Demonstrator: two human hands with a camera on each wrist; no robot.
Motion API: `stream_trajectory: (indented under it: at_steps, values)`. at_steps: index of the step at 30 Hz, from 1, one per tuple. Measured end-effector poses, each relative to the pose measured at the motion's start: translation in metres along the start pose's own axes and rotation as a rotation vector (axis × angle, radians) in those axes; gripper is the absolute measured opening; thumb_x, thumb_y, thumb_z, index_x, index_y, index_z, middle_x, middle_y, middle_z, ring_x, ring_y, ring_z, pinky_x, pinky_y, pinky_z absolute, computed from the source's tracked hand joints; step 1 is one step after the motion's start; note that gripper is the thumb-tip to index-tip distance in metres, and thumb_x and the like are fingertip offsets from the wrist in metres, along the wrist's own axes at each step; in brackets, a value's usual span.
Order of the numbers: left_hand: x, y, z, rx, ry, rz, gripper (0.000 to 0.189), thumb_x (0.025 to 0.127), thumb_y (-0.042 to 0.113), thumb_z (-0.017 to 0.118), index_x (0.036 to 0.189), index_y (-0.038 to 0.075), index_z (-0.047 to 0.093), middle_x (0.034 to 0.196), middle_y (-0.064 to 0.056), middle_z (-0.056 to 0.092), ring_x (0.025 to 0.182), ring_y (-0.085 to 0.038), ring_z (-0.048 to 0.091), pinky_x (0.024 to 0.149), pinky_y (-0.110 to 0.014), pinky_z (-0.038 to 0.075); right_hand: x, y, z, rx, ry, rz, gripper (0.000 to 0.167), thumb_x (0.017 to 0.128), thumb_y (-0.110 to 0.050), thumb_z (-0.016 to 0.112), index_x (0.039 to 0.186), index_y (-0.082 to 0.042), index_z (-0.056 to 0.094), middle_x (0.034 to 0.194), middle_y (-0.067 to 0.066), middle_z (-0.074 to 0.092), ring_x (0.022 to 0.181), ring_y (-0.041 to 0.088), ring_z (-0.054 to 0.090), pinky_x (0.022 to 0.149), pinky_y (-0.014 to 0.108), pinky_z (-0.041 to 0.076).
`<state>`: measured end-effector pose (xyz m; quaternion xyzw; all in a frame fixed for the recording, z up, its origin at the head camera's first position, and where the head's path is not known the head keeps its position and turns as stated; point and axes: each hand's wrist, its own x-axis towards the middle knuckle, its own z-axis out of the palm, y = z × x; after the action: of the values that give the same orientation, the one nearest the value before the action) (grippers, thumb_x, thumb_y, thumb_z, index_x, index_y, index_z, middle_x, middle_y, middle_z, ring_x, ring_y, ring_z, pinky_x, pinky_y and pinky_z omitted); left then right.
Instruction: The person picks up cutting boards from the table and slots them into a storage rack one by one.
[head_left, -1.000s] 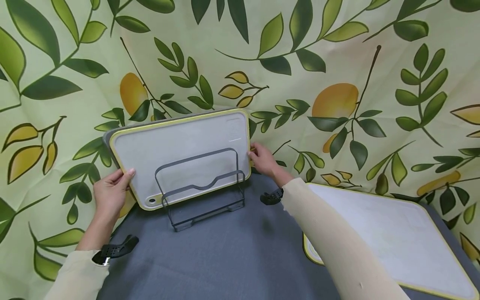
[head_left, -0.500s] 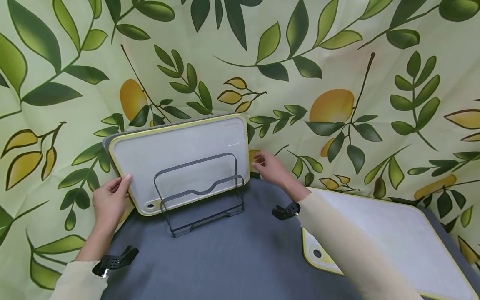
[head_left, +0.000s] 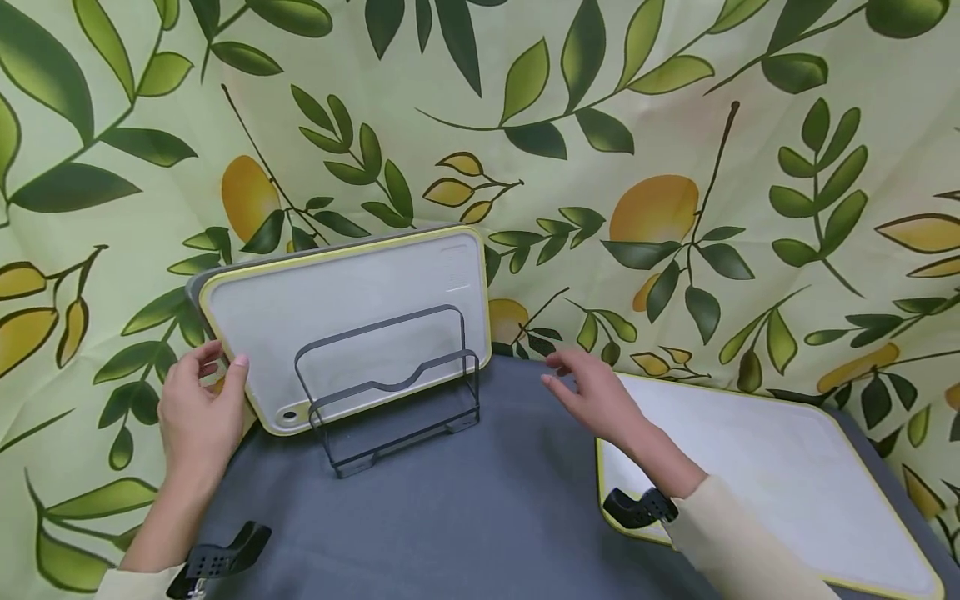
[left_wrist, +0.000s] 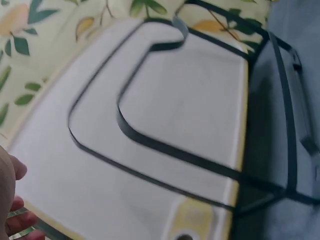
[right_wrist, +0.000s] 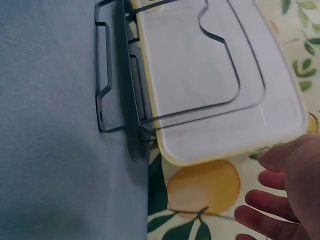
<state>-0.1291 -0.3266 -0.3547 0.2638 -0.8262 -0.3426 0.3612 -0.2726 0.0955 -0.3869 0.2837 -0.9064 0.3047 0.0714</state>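
Note:
A white cutting board with a yellow rim stands on its long side in a dark wire rack, tilted back. Behind it, the edge of a grey board shows at the left and top. My left hand is at the board's left edge, thumb in front and fingers loosely bent, not gripping it. To the right of the rack, my right hand is held apart from the board with relaxed, spread fingers. In the right wrist view, that hand's fingers hold nothing.
A larger white board with a yellow rim lies on the grey cloth-covered table at the right, partly under my right forearm. A leaf-and-fruit patterned fabric hangs right behind the rack.
My right hand has let go of the board's right edge and moved right and toward me. My left hand has loosened from the left edge. The board stays in the rack.

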Motion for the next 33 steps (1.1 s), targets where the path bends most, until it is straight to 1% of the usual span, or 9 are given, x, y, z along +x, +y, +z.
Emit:
stream_trajectory:
  at_steps: [1,4,7,10,16,21,24,28,33]
  values:
    - [-0.002,0.003,-0.001,-0.005,0.016,0.015,0.047,0.101,0.033,0.057,0.139,0.006,0.058,0.131,-0.017,0.062,0.116,-0.023,0.055,0.084,-0.016,0.035,-0.006,0.003,-0.001,-0.002,0.014,0.001,0.027,0.099,-0.025,0.066,0.121,-0.01,0.067,0.118,0.009,0.071,0.108,0.027,0.067,0.087,0.046,0.056]
    - [-0.01,0.013,-0.005,-0.039,0.052,0.057,0.042,0.1,0.029,0.059,0.135,0.006,0.061,0.128,-0.014,0.062,0.11,-0.002,0.05,0.089,-0.017,0.034,-0.026,0.012,-0.006,-0.008,0.054,0.007,0.024,0.098,-0.022,0.067,0.119,-0.01,0.068,0.115,0.007,0.071,0.103,0.024,0.068,0.083,0.044,0.055]
    - [-0.019,0.023,-0.006,-0.093,0.054,0.113,0.037,0.1,0.025,0.06,0.131,0.004,0.064,0.124,-0.013,0.064,0.103,0.015,0.043,0.089,-0.011,0.035,-0.045,0.02,-0.012,-0.015,0.093,0.019,0.024,0.097,-0.02,0.069,0.118,-0.01,0.068,0.113,0.006,0.071,0.102,0.023,0.068,0.083,0.044,0.054]
    - [-0.029,0.032,-0.002,-0.135,0.027,0.19,0.033,0.1,0.019,0.062,0.127,0.003,0.067,0.12,-0.015,0.066,0.101,0.018,0.042,0.088,-0.01,0.034,-0.062,0.027,-0.019,-0.025,0.126,0.051,0.025,0.097,-0.02,0.069,0.12,-0.009,0.068,0.115,0.008,0.071,0.104,0.025,0.068,0.085,0.047,0.055]
    - [-0.051,0.056,0.017,-0.205,-0.059,0.312,0.026,0.098,0.012,0.065,0.122,0.005,0.07,0.116,-0.014,0.068,0.103,0.013,0.047,0.088,-0.011,0.036,-0.092,0.039,-0.032,-0.057,0.193,0.193,0.029,0.099,-0.028,0.066,0.122,-0.01,0.067,0.118,0.009,0.071,0.105,0.027,0.068,0.081,0.042,0.054]
    - [-0.068,0.074,0.038,-0.25,-0.17,0.339,0.025,0.099,0.014,0.063,0.122,0.007,0.07,0.119,-0.009,0.068,0.108,-0.003,0.055,0.088,-0.015,0.041,-0.114,0.057,-0.038,-0.052,0.285,0.28,0.032,0.1,-0.03,0.065,0.124,-0.009,0.067,0.116,0.012,0.072,0.102,0.027,0.067,0.073,0.025,0.05]
    - [-0.078,0.082,0.053,-0.274,-0.238,0.337,0.024,0.099,0.015,0.064,0.121,0.008,0.07,0.12,-0.006,0.068,0.11,-0.015,0.06,0.087,-0.015,0.045,-0.126,0.072,-0.04,-0.051,0.342,0.346,0.033,0.1,-0.03,0.064,0.125,-0.009,0.066,0.118,0.014,0.072,0.097,0.007,0.064,0.072,0.019,0.048]
    - [-0.091,0.093,0.071,-0.291,-0.331,0.323,0.024,0.098,0.019,0.066,0.121,0.011,0.07,0.121,-0.004,0.068,0.11,-0.022,0.063,0.088,-0.025,0.051,-0.138,0.092,-0.042,-0.035,0.407,0.438,0.035,0.1,-0.031,0.064,0.127,-0.008,0.066,0.121,0.017,0.071,0.088,-0.024,0.043,0.074,0.014,0.045]
    - [-0.111,0.104,0.097,-0.324,-0.458,0.286,0.026,0.099,0.02,0.065,0.123,0.011,0.068,0.121,-0.004,0.067,0.113,-0.025,0.063,0.098,-0.043,0.052,-0.15,0.116,-0.046,-0.008,0.451,0.556,0.039,0.1,-0.032,0.064,0.128,-0.006,0.064,0.123,0.019,0.07,0.086,-0.029,0.036,0.075,0.009,0.041]
